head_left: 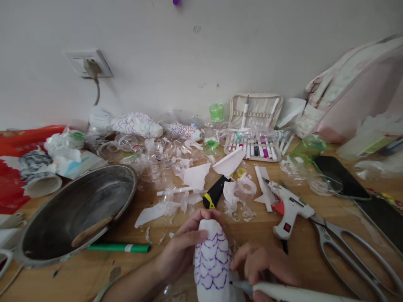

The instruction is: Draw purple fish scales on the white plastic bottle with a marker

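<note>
A white paper-covered fish body (pixel 212 264) with purple scale outlines lies at the bottom centre, its lower end cut off by the frame. My left hand (pixel 185 235) is wrapped round its upper end, thumb on the front. My right hand (pixel 261 264) is closed round a white marker (pixel 283 291), whose dark tip is at the fish's right edge, beside the lowest scales. Two finished-looking scaled fish, one larger (pixel 135 123) and one smaller (pixel 184 131), lie by the wall.
A metal basin (pixel 78 209) holding a wooden-handled tool stands left, a green tube (pixel 119 248) below it. Paper scraps and plastic pieces cover the middle, with a black cutter (pixel 216 192). Right are a glue gun (pixel 291 207), scissors (pixel 349 256) and a phone (pixel 341 176); behind, a marker case (pixel 255 107).
</note>
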`<act>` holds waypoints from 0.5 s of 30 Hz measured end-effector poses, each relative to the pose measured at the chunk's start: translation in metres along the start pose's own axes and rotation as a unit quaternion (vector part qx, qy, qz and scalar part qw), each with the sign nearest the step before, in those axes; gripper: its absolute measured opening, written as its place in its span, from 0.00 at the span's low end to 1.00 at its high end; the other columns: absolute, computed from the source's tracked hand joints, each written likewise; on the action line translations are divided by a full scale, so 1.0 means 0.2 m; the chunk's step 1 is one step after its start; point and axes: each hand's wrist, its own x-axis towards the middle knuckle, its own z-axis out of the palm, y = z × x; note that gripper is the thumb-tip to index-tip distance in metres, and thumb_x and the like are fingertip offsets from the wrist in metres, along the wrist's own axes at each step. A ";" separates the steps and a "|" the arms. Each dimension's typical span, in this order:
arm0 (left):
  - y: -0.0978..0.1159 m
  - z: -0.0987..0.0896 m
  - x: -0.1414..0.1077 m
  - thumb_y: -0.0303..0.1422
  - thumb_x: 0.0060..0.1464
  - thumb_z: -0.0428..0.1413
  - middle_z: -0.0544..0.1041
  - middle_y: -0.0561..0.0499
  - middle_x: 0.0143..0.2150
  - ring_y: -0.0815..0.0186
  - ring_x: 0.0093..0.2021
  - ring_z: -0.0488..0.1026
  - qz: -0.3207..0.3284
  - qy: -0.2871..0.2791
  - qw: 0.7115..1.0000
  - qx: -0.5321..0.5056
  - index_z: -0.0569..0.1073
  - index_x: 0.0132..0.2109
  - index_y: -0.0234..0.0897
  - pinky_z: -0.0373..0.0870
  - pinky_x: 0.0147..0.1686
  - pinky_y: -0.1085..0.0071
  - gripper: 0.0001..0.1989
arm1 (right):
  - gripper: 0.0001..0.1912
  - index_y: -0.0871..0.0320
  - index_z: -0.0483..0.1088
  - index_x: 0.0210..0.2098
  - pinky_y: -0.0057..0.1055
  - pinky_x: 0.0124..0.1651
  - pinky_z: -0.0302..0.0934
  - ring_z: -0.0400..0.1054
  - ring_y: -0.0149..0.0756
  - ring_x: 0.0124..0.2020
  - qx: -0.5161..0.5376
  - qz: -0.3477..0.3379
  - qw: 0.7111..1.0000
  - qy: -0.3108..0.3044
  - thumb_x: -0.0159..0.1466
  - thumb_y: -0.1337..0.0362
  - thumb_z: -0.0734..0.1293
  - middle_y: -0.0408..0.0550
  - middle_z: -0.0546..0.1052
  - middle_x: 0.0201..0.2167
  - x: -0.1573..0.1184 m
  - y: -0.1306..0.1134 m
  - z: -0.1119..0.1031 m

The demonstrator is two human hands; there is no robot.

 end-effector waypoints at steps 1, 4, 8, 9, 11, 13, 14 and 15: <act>0.00 0.00 0.00 0.32 0.41 0.64 0.71 0.50 0.46 0.68 0.38 0.69 0.000 0.013 1.000 0.017 0.71 0.34 0.38 0.66 0.38 0.72 0.12 | 0.13 0.51 0.60 0.31 0.27 0.29 0.61 0.71 0.34 0.29 0.001 0.000 1.000 -0.005 0.67 0.52 0.57 0.42 0.71 0.25 0.00 0.00 0.00; 0.00 0.00 0.01 0.36 0.42 0.65 0.71 0.51 0.46 0.69 0.36 0.69 -0.010 0.039 0.998 0.048 0.70 0.34 0.38 0.66 0.35 0.73 0.13 | 0.10 0.52 0.60 0.32 0.27 0.32 0.62 0.72 0.35 0.31 0.022 -0.026 0.999 -0.006 0.67 0.55 0.58 0.41 0.68 0.23 0.01 0.02 -0.01; 0.00 0.01 0.01 0.33 0.41 0.66 0.71 0.53 0.47 0.72 0.32 0.69 -0.027 0.042 0.997 0.057 0.70 0.35 0.39 0.67 0.33 0.73 0.14 | 0.09 0.54 0.61 0.33 0.26 0.33 0.63 0.71 0.34 0.32 0.005 -0.055 0.998 -0.027 0.67 0.58 0.58 0.41 0.67 0.23 0.02 0.03 -0.02; 0.00 0.01 0.01 0.33 0.41 0.66 0.71 0.53 0.47 0.72 0.32 0.69 -0.029 0.040 0.997 0.057 0.70 0.35 0.39 0.67 0.33 0.73 0.14 | 0.09 0.54 0.61 0.32 0.26 0.32 0.62 0.70 0.33 0.31 -0.003 -0.054 0.998 -0.019 0.67 0.58 0.58 0.41 0.67 0.24 0.02 0.03 -0.02; 0.00 0.00 0.01 0.34 0.41 0.66 0.71 0.53 0.45 0.72 0.32 0.68 -0.034 0.037 0.997 0.060 0.70 0.36 0.39 0.67 0.33 0.74 0.15 | 0.10 0.55 0.62 0.31 0.25 0.30 0.60 0.68 0.32 0.29 -0.015 -0.054 0.998 -0.005 0.66 0.58 0.59 0.42 0.68 0.25 0.02 0.03 -0.01; -0.01 0.00 0.01 0.34 0.40 0.67 0.71 0.53 0.43 0.73 0.32 0.68 -0.037 0.034 0.997 0.062 0.70 0.36 0.39 0.66 0.32 0.75 0.16 | 0.09 0.55 0.62 0.31 0.24 0.29 0.60 0.68 0.31 0.29 -0.020 -0.056 0.998 -0.013 0.66 0.58 0.60 0.41 0.68 0.24 0.03 0.04 -0.01; -0.01 -0.01 0.01 0.34 0.40 0.67 0.71 0.54 0.43 0.72 0.32 0.68 -0.037 0.034 0.997 0.063 0.71 0.36 0.39 0.66 0.32 0.75 0.16 | 0.09 0.55 0.63 0.31 0.24 0.29 0.60 0.68 0.31 0.29 -0.019 -0.060 0.998 -0.021 0.65 0.58 0.61 0.41 0.68 0.24 0.03 0.05 -0.01; -0.01 -0.01 0.01 0.34 0.41 0.67 0.71 0.54 0.43 0.72 0.33 0.68 -0.035 0.035 0.997 0.064 0.71 0.36 0.39 0.66 0.32 0.75 0.15 | 0.09 0.55 0.63 0.32 0.24 0.29 0.60 0.68 0.32 0.29 -0.016 -0.066 0.997 -0.027 0.65 0.58 0.61 0.41 0.68 0.24 0.03 0.05 -0.01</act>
